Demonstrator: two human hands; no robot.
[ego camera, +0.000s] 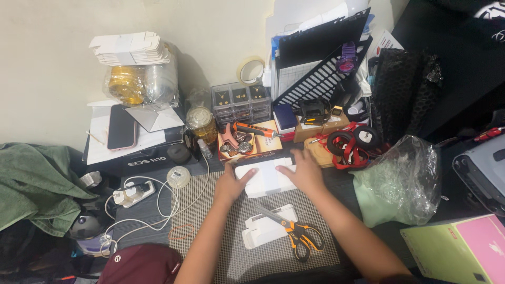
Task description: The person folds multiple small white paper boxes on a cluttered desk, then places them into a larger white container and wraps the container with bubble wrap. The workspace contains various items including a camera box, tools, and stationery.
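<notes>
Both my hands rest on a small white cardboard box (267,178) lying flat on a grey woven mat (210,210). My left hand (231,184) presses its left end, fingers curled against the edge. My right hand (303,171) lies flat on its right end, fingers spread over the top. Just nearer to me, orange-and-black scissors (294,231) lie shut across a second flattened white box piece (260,234).
Clutter rings the mat: a power strip with white cables (134,194), a clear plastic bag (402,181), red-strapped black rolls (350,144), a small drawer organiser (241,102), a phone (122,128) on a black box, a tape roll (251,71), a pink-green box (463,252).
</notes>
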